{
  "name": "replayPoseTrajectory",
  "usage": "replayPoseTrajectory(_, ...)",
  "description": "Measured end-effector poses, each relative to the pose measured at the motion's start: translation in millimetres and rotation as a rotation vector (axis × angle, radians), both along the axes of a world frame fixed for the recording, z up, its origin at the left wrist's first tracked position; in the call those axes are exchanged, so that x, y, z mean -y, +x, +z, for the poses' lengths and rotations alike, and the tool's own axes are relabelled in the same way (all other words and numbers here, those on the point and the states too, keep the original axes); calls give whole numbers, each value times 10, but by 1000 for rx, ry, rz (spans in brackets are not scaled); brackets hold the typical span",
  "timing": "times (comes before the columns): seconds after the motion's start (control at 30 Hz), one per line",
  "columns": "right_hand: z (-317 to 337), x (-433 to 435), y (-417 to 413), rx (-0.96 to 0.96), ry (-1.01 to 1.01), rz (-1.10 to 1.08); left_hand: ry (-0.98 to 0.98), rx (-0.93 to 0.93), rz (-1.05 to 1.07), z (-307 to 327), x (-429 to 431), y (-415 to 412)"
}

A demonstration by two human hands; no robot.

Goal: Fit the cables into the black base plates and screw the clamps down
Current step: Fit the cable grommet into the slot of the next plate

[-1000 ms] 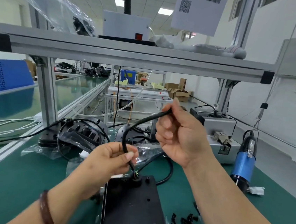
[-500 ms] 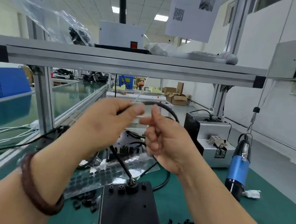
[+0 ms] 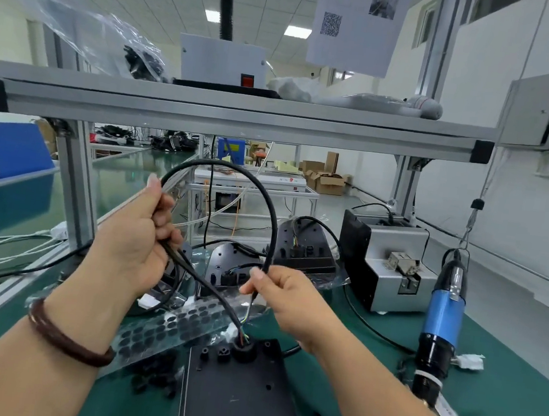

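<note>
Cable [image 3: 268,203] loops between 2 hands: left hand [image 3: 134,240] squeezes it, right hand [image 3: 285,297] pinches it above the plate [image 3: 239,397].

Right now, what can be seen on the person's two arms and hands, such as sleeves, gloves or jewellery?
Both forearms are bare, with no sleeves in view and no gloves. The left hand has a dark brown braided bracelet around its wrist. The right hand shows no ring, watch or band. The fingernails are short and unpainted.
</note>
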State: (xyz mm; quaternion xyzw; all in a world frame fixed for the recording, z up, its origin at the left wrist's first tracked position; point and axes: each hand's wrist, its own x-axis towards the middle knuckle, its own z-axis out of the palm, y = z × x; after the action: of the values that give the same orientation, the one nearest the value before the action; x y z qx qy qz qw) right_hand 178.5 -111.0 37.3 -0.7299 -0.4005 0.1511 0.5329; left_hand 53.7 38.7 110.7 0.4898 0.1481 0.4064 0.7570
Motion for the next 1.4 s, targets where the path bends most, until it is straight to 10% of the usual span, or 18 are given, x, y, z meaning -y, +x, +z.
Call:
replayPoseTrajectory(0.17,22,-33,31,-161,261,43,1219,-412,826,12,148,11)
replayPoseTrajectory(0.33,34,-56,-47,-115,313,113,2154,-575,664,-51,418,138)
replayPoseTrajectory(0.93,380,219,195,7,533,-204,2283,-442,519,181,85,195)
replayPoseTrajectory(1.4,234,165,242,-144,410,-281,2190,-727,550,235,40,224)
